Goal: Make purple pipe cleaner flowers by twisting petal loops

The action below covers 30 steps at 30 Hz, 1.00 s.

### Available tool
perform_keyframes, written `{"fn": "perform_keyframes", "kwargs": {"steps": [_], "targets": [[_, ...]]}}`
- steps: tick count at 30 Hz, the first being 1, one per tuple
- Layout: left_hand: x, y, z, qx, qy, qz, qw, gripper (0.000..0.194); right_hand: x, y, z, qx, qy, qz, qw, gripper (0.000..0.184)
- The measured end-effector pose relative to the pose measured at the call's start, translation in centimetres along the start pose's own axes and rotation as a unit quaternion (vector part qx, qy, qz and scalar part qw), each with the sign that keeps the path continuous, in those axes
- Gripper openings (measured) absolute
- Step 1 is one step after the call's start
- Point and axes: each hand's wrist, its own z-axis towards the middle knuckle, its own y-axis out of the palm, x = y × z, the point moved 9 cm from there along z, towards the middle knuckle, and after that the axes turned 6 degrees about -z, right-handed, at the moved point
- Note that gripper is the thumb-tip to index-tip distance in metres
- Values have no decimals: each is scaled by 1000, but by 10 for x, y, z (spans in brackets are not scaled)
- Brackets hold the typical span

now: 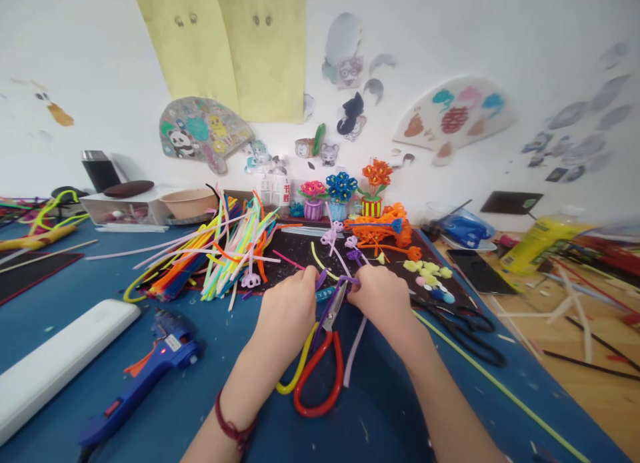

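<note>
Between my two hands runs a dark purple pipe cleaner (345, 278), bent near its middle. My left hand (293, 303) pinches one part of it, fingers closed. On the other side my right hand (385, 303) is closed on it too, with the fingertips partly hidden. Below them, on the blue mat, lie scissors (339, 376) with one red and one yellow handle loop, blades pointing away from me. Light purple pipe-cleaner flowers (331, 236) lie just beyond my hands. A lilac stem (355, 353) lies right of the scissors.
A blue glue gun (160, 363) and a long white object (60, 366) lie at left. Behind is a pile of colourful pipe cleaners (240, 249). Black scissors (465, 326), a phone (483, 271) and pompoms (427, 273) are at right. Small flower pots (371, 206) stand by the wall.
</note>
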Motion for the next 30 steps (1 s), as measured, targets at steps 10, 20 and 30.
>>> {"fn": "perform_keyframes", "kwargs": {"steps": [10,20,30], "targets": [[-3,-3,1,-7,-33,51,998,20,5,11,4,-47,-4,11,999,22],[0,3,0,-37,-24,73,996,20,7,10,2,-41,4,8,999,21],[9,5,1,-14,35,61,997,22,28,4,14,-30,-44,307,950,11]]}}
